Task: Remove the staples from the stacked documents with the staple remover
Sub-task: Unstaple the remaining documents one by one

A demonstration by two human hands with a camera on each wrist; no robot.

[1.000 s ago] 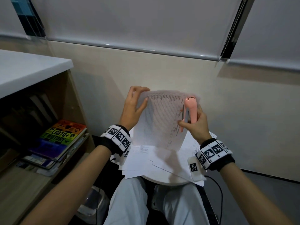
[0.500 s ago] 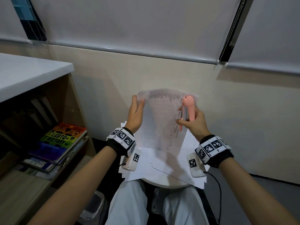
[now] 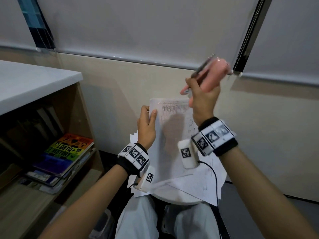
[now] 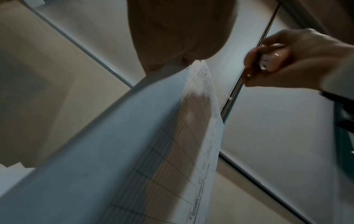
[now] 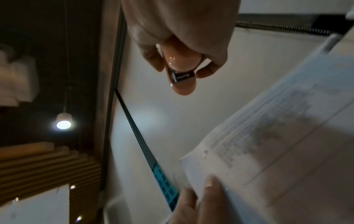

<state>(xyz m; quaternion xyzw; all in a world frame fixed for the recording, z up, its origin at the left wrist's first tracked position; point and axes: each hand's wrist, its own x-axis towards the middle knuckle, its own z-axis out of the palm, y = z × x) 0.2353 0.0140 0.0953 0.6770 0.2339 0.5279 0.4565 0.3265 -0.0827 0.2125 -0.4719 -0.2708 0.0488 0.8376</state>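
Two bare hands are seen above the lap, over loose sheets [image 3: 205,185] spread on a round white stool [image 3: 179,200]. Nearest, the stapled document [image 3: 169,135] is held upright by the left hand [image 3: 146,128], its left edge pinched between thumb in front and fingers behind, just below the top-left corner, where a small mark that may be the staple [image 5: 205,153] is visible. Thin, limp paper of this kind is judged light and easily torn, so it is best gripped close beside the staple to keep that corner taut. Farther off and higher, the pink staple remover [image 3: 214,75] is gripped by the right hand [image 3: 203,99], fingers curled round its smooth body, clear of the paper. Hard, light plastic is expected to handle firmly. Beyond, window blinds [image 3: 138,26] are seen.
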